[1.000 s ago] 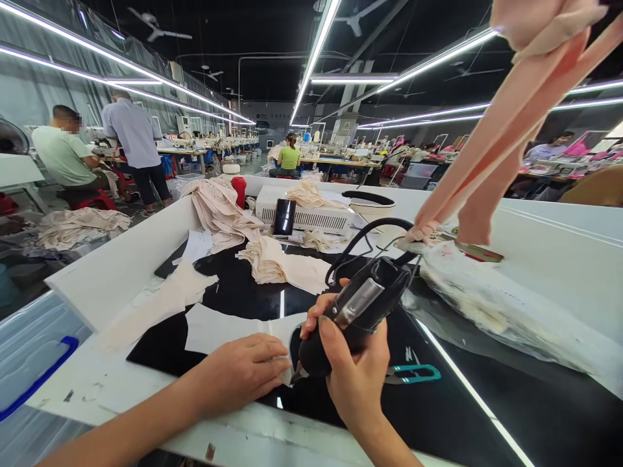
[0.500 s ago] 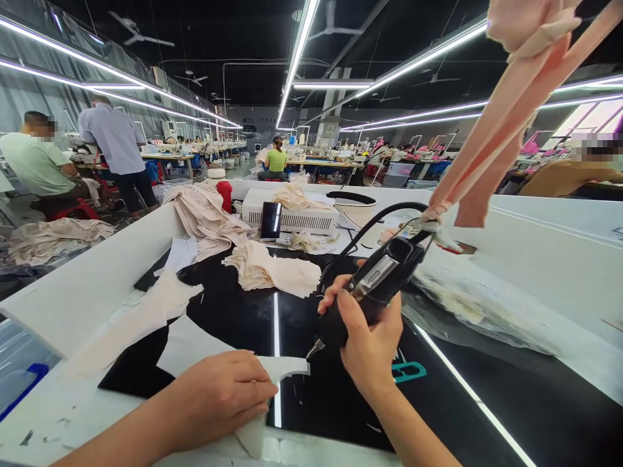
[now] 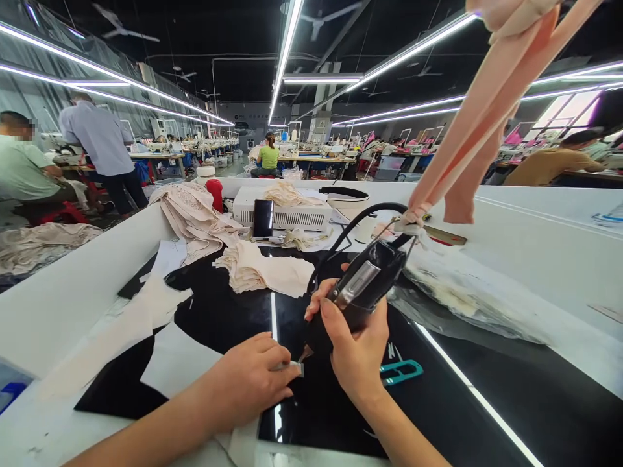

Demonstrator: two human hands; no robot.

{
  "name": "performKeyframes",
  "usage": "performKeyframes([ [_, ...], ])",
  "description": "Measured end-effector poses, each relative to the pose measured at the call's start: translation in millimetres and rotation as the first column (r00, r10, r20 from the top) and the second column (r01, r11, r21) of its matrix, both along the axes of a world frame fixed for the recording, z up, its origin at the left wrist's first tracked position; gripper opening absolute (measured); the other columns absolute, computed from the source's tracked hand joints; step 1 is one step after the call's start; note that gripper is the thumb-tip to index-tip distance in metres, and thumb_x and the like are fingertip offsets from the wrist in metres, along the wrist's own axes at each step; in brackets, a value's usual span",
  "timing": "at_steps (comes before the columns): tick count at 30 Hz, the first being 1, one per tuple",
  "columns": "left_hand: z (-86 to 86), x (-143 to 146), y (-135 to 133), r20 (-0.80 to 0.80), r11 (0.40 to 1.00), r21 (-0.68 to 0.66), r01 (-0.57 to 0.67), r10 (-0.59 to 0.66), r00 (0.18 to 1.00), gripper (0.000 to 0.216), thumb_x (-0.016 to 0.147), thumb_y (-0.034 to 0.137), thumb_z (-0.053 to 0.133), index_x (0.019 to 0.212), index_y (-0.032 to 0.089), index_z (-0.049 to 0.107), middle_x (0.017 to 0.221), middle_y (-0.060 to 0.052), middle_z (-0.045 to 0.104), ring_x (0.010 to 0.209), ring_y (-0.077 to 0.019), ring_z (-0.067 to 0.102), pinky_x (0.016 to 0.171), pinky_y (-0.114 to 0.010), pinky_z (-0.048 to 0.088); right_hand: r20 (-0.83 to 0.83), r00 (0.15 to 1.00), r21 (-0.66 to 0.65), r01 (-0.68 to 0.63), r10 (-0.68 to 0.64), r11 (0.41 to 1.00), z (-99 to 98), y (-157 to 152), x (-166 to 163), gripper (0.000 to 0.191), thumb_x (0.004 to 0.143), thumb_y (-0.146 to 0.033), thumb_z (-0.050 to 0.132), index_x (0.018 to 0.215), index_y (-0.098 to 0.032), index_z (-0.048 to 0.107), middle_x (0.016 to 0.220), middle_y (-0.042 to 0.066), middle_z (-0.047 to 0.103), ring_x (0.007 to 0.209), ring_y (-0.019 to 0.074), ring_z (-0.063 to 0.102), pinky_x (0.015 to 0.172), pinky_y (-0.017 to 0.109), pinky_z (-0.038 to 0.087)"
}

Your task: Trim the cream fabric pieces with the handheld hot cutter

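Note:
My right hand [image 3: 357, 353] is wrapped round a black handheld tool [image 3: 374, 275], whose pointed metal tip [image 3: 305, 354] slants down at the left. Pink fabric strips [image 3: 479, 97] tied at the tool's rear run upward, and a black cable [image 3: 350, 227] loops away from it. My left hand [image 3: 250, 383] lies closed over a white cut fabric piece [image 3: 178, 360], holding its narrow end on the glossy black surface [image 3: 214, 331]. That end shows just past my fingertips, close to the metal tip; whether they touch I cannot tell. My hand hides the fabric's middle.
Teal thread snips [image 3: 406, 371] lie right of my right hand. Stacked cream fabric pieces [image 3: 287, 272], a phone [image 3: 263, 217], a white vented box [image 3: 302, 217] and a plastic bag [image 3: 462, 292] sit farther back. White panels [image 3: 87, 259] edge the table. Several people work beyond.
My left hand has shifted right and slightly up, covering more of the fabric's narrow end. The tool and my right hand have moved slightly left in the view, which has itself shifted.

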State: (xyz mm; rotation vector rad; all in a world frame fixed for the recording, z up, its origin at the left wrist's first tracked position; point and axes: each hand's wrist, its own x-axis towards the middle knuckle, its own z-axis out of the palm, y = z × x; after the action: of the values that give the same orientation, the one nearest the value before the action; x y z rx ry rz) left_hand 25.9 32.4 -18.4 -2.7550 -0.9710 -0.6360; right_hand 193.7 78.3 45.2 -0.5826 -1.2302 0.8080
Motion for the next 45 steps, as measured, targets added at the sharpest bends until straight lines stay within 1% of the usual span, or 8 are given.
performKeyframes([
  [4,-1.4,-3.7,-3.9,0.046,0.998,-0.029,-0.056,0.058,0.997,0.027,0.098,0.030,0.070,0.121,0.019,0.062,0.105,-0.005,0.064,0.096,-0.0205,0.064,0.090,-0.034,0.058,0.014,1.000,0.009,0.009,-0.009,1.000,1.3,-0.5,0.2,0.024,0.085,-0.023,0.073,0.099,-0.027,0.054,0.080,-0.006,0.068,0.057,0.0117,0.063,0.055,0.026,0.056],
  [7,-0.6,-5.4,-5.6,0.061,0.998,-0.038,-0.058,0.060,0.996,0.024,0.099,0.029,0.069,0.120,0.020,0.062,0.105,-0.004,0.064,0.095,-0.0207,0.063,0.087,-0.034,0.058,0.015,1.000,0.006,0.011,-0.012,1.000,1.6,-0.1,0.3,0.024,0.085,-0.022,0.073,0.100,-0.026,0.055,0.079,-0.006,0.068,0.056,0.0115,0.063,0.055,0.025,0.056],
  [14,4.8,-4.7,-6.7,0.053,0.997,-0.057,-0.058,0.061,0.997,0.025,0.097,0.027,0.072,0.120,0.021,0.063,0.105,-0.003,0.064,0.094,-0.0202,0.062,0.092,-0.036,0.057,0.015,1.000,0.002,0.012,-0.012,1.000,0.8,0.5,-0.5,0.022,0.086,-0.025,0.073,0.099,-0.026,0.055,0.080,-0.005,0.068,0.056,0.0116,0.063,0.054,0.026,0.056],
  [23,3.5,-5.5,-5.9,0.034,0.996,-0.064,-0.054,0.056,0.998,0.025,0.097,0.025,0.071,0.119,0.021,0.063,0.107,-0.005,0.064,0.094,-0.0209,0.059,0.085,-0.034,0.055,-0.032,0.999,-0.014,0.038,-0.039,0.999,6.9,0.7,0.2,0.024,0.083,-0.026,0.076,0.096,-0.026,0.056,0.079,-0.006,0.068,0.056,0.0112,0.064,0.053,0.026,0.056],
  [35,3.3,-6.2,-6.0,0.082,0.999,-0.036,-0.035,0.038,0.996,0.018,0.098,0.022,0.067,0.116,0.021,0.065,0.104,-0.005,0.065,0.090,-0.0200,0.059,0.084,-0.033,0.055,0.000,1.000,-0.017,0.031,-0.031,0.999,3.3,-3.5,1.4,0.023,0.084,-0.028,0.075,0.097,-0.026,0.056,0.080,-0.005,0.067,0.056,0.0115,0.063,0.053,0.025,0.056],
  [38,3.8,-6.6,-6.7,0.101,0.999,-0.026,-0.027,0.029,0.994,0.017,0.100,0.022,0.065,0.117,0.021,0.066,0.105,-0.005,0.066,0.089,-0.0196,0.061,0.088,-0.035,0.056,0.007,1.000,-0.006,0.025,-0.025,1.000,2.5,-4.6,1.7,0.022,0.085,-0.026,0.074,0.098,-0.026,0.056,0.079,-0.005,0.067,0.056,0.0114,0.063,0.054,0.026,0.056],
  [42,3.2,-8.1,-8.3,0.107,0.999,-0.036,-0.020,0.024,0.994,0.017,0.102,0.022,0.062,0.119,0.022,0.066,0.107,-0.005,0.067,0.093,-0.0190,0.066,0.100,-0.041,0.055,0.007,1.000,0.010,0.021,-0.021,1.000,2.5,-5.9,0.7,0.022,0.086,-0.024,0.073,0.098,-0.027,0.056,0.079,-0.006,0.067,0.056,0.0107,0.062,0.054,0.025,0.056],
  [45,1.7,-9.2,-8.7,0.105,0.999,-0.048,-0.016,0.021,0.994,0.018,0.102,0.022,0.060,0.120,0.022,0.067,0.109,-0.006,0.068,0.095,-0.0194,0.067,0.102,-0.043,0.054,0.006,1.000,0.002,0.016,-0.016,1.000,3.0,-6.5,-0.1,0.022,0.086,-0.025,0.073,0.098,-0.027,0.055,0.079,-0.006,0.067,0.056,0.0109,0.062,0.053,0.025,0.056],
])
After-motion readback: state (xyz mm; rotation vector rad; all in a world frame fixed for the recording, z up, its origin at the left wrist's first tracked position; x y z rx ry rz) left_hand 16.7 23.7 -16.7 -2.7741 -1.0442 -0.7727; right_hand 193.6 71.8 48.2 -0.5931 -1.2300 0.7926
